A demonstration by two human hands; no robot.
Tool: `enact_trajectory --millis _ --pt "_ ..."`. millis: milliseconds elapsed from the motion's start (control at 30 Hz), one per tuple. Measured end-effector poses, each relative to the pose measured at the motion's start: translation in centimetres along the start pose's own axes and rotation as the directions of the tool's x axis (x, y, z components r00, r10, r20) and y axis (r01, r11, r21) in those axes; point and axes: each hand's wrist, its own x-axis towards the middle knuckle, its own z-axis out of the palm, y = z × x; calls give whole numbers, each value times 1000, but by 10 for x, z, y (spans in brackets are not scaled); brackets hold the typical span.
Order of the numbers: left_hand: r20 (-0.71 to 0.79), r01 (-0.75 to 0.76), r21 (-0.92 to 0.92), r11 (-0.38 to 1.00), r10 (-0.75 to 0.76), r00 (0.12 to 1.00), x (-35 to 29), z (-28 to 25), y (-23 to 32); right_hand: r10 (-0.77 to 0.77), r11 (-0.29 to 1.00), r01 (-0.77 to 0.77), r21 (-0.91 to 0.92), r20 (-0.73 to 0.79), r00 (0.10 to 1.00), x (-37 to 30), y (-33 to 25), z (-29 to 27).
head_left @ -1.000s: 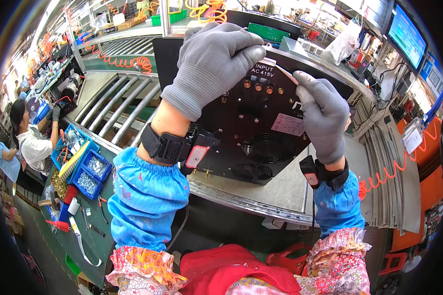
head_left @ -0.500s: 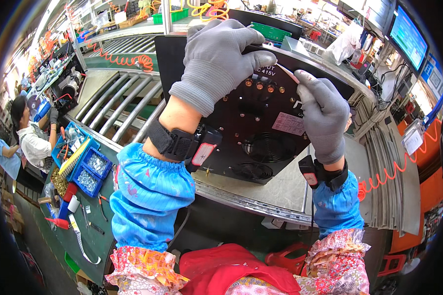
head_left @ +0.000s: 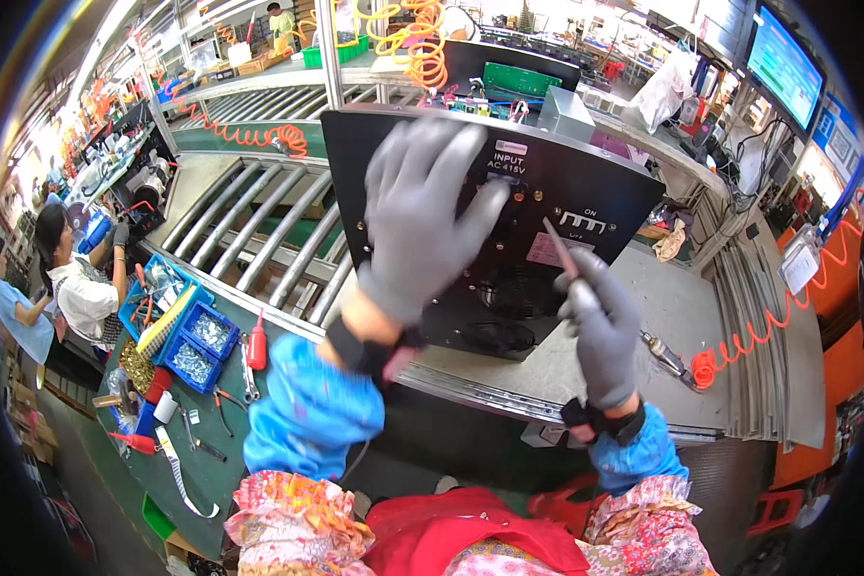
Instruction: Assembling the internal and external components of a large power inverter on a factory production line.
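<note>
A gloved left hand (head_left: 422,206) spreads open, seemingly empty, before a black-panelled electrical unit (head_left: 490,257) near the work surface's (head_left: 677,302) front edge; the right hand (head_left: 600,322) pinches a slim pointed tool (head_left: 559,247). Likely heavy and rigid, the unit suits gripping by its lower sides.

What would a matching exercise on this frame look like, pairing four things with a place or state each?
1. left hand
2. right hand
3. screen
4. white strip

A. gripping a slim tool
B. on the green tabletop
C. open, before the black panel
D. upper right of the picture

Pairs: 1-C, 2-A, 3-D, 4-B
</note>
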Motion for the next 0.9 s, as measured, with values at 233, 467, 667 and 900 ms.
enact_trajectory --millis 233,467,667,900 --pt "756 946 -325 -4 -602 257 -187 -124 63 -141 977 174 -120 243 960 -111 49 122" --pt "398 939 -235 -249 -907 -141 -322 -321 -48 419 907 -197 -372 846 330 -217 79 209" --pt "-205 767 631 -120 -979 15 -406 -461 -160 476 879 -213 -427 747 465 -232 116 175" --pt "-139 342 932 -118 -990 38 -413 -465 -148 823 558 -625 -546 266 502 -256 199 -4"
